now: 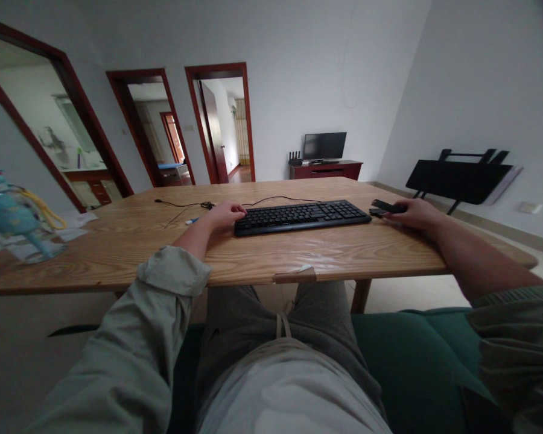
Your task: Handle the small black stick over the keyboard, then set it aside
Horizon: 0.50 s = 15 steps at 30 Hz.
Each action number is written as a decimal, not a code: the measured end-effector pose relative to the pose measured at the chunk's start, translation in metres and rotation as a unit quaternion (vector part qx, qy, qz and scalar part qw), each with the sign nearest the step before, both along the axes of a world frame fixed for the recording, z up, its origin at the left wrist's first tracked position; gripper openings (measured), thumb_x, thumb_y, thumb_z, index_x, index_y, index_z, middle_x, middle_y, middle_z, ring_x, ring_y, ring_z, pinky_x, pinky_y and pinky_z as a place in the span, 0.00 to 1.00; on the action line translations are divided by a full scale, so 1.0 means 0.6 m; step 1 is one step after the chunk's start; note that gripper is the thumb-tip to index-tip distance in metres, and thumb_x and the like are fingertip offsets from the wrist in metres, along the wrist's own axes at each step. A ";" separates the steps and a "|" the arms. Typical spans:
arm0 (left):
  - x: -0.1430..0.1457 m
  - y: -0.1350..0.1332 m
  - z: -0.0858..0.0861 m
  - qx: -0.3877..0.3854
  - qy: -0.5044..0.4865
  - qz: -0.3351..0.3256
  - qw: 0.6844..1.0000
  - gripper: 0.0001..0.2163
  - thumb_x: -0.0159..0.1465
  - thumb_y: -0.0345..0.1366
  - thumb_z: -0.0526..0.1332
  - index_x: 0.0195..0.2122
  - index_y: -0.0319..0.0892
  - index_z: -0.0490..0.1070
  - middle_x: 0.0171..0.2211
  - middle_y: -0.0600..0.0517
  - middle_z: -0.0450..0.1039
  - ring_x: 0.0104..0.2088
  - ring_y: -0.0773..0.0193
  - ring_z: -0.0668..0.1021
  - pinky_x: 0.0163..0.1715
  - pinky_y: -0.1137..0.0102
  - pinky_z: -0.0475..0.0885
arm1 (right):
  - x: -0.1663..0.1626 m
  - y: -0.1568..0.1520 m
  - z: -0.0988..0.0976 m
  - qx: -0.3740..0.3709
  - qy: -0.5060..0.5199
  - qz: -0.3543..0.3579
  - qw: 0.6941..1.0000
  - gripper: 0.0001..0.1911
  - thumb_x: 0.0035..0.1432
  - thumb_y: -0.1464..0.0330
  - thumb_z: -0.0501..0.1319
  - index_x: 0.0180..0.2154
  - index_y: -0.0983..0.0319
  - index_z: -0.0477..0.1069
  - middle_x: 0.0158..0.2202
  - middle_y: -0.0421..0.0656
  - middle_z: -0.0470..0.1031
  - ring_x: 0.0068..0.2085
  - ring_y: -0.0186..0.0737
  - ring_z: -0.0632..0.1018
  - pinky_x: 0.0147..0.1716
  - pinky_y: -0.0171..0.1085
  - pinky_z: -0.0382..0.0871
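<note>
Grey trousers and a pale shirt hem fill the near edge of the view, on a green seat (416, 355) just short of the counter (117, 253); that counter is a broad slab of light wood with visible grain, and a scrap of tape sits on its near edge. Lying across the counter's middle is a black keyboard (301, 216); everything else is told from it. At the keyboard's left end rests the left hand (226, 214), fingers curled loosely down onto the end of the keyboard, its grip closed on nothing that shows. Just off the keyboard's right end the right hand (411, 212) lies with its fingers on a small dark device (386, 207) lying flat on the wood; whether that grip is closed around the device I cannot tell. Behind the keyboard's left end a thin black cable (194, 205) trails over the wood; far to its left stands a blue bottle (9, 211) on some papers. Beyond the keyboard, against the white far wall, a television (324, 145) sits on a red-brown cabinet; left of that open dark-framed doorways (221, 123); to the keyboard's right a folded black table (461, 178) leans on the side wall.
</note>
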<state>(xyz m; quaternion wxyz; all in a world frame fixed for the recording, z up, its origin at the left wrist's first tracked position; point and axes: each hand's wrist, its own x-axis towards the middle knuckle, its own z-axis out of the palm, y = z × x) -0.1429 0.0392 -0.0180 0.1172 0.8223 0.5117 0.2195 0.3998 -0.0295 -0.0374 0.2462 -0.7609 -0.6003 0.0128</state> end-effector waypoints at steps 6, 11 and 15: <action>0.005 -0.005 0.001 -0.006 -0.002 -0.002 1.000 0.15 0.56 0.39 0.58 0.39 0.38 0.78 0.37 0.48 0.80 0.37 0.60 0.78 0.41 0.69 0.71 | -0.063 0.007 0.038 0.118 0.031 0.037 0.992 0.14 0.56 0.63 0.62 0.41 0.64 0.77 0.28 0.45 0.74 0.29 0.41 0.72 0.31 0.39 0.62; 0.005 -0.004 -0.001 -0.005 -0.029 -0.015 0.999 0.13 0.55 0.40 0.60 0.37 0.39 0.78 0.36 0.48 0.79 0.37 0.59 0.78 0.40 0.67 0.71 | -0.225 0.005 0.105 0.103 0.031 0.193 0.975 0.21 0.55 0.51 0.62 0.29 0.64 0.76 0.21 0.41 0.68 0.24 0.35 0.68 0.26 0.37 0.59; 0.006 -0.006 0.002 -0.014 -0.055 -0.025 0.998 0.13 0.55 0.40 0.61 0.37 0.39 0.78 0.36 0.47 0.79 0.36 0.59 0.78 0.40 0.67 0.72 | -0.391 -0.004 0.134 0.081 0.093 0.343 0.931 0.25 0.51 0.46 0.64 0.28 0.64 0.74 0.19 0.40 0.65 0.21 0.31 0.64 0.22 0.35 0.58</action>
